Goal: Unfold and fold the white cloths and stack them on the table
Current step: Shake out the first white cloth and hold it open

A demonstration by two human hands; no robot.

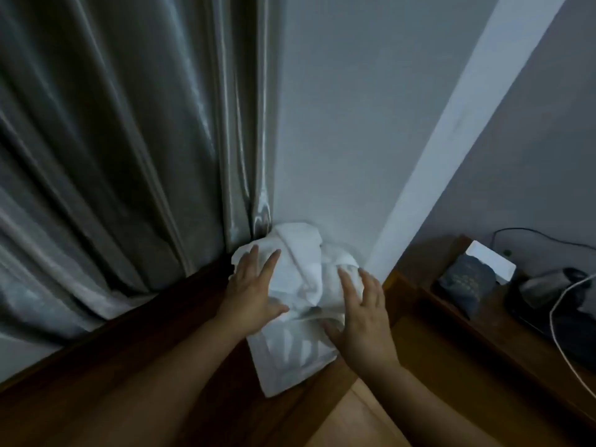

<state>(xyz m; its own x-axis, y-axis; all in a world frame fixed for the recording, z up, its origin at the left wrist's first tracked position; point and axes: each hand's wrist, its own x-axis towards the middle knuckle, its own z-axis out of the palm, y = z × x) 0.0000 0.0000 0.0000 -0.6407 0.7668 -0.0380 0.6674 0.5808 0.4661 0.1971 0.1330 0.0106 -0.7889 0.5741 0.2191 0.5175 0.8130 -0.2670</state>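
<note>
Both hands [303,301] flat on white cloths [296,285], curtain [129,156] beside.

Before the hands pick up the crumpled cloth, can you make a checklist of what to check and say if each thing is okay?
1. Left hand on the crumpled white cloth: ok, fingers spread on it.
2. Right hand on the cloth: ok, fingers spread.
3. Grip closed on the cloth: not ok, both hands open.
4. Folded cloth underneath lying flat: ok.
5. Folded cloth fully on the dark table: cannot tell; its near corner looks close to the edge.
6. Curtain away from the cloth: not ok, they seem to touch.
</note>
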